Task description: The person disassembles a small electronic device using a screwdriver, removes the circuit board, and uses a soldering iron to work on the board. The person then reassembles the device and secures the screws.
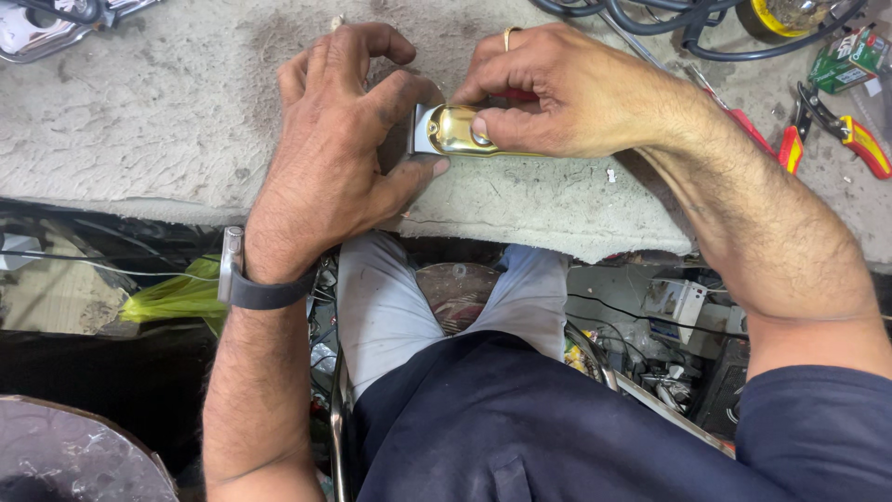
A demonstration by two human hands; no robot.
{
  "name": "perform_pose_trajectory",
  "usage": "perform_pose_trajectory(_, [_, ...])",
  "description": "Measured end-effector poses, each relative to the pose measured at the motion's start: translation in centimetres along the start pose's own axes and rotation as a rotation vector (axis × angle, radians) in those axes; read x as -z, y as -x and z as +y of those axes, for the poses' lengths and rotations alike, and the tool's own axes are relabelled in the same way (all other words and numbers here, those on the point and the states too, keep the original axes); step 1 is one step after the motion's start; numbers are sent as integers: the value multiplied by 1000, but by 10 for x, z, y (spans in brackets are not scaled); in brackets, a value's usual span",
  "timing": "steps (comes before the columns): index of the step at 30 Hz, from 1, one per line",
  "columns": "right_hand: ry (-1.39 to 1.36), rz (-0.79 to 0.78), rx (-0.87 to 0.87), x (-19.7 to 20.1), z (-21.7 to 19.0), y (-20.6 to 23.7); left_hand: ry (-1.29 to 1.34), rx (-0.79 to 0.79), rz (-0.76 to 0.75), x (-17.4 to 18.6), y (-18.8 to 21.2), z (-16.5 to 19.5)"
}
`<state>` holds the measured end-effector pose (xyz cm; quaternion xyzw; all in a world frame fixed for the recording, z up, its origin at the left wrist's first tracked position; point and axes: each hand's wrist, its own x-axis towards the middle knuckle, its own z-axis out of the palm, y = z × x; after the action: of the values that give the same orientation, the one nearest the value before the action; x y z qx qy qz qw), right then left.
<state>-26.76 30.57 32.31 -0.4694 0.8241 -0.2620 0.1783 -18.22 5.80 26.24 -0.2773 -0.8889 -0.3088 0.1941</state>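
Note:
A gold and silver hair trimmer (448, 131) lies on a worn grey workbench (139, 121) in the head view. My left hand (334, 139) cups its silver blade end, thumb and fingers around the head. My right hand (557, 93), with a ring on one finger, is closed over the trimmer's gold body, thumb pressed on top. A red-handled tool (520, 95) shows under the right fingers; how it is held is hidden. A dark watch band (265, 293) sits on my left wrist.
Red-handled pliers (850, 130) and another red-handled tool (776, 139) lie at the bench's right. Black cables (650, 14) and a yellow tape roll (776, 17) sit at the top right, a green box (847, 58) beside them. Clutter and a yellow-green bag (181, 296) lie below the bench edge.

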Motion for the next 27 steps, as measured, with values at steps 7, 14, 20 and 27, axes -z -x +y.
perform_pose_trajectory(7, [61,46,0,4,-10,2,3,-12,-4,1,0,-1])
perform_pose_trajectory(14, [-340,503,81,16,-31,27,2,-12,20,2,-3,0])
perform_pose_trajectory(20, [-446,627,290,-13,-41,20,31,-6,23,2,3,-5])
perform_pose_trajectory(27, [-405,576,300,-21,-25,11,-2,-19,29,-1,-2,-7])
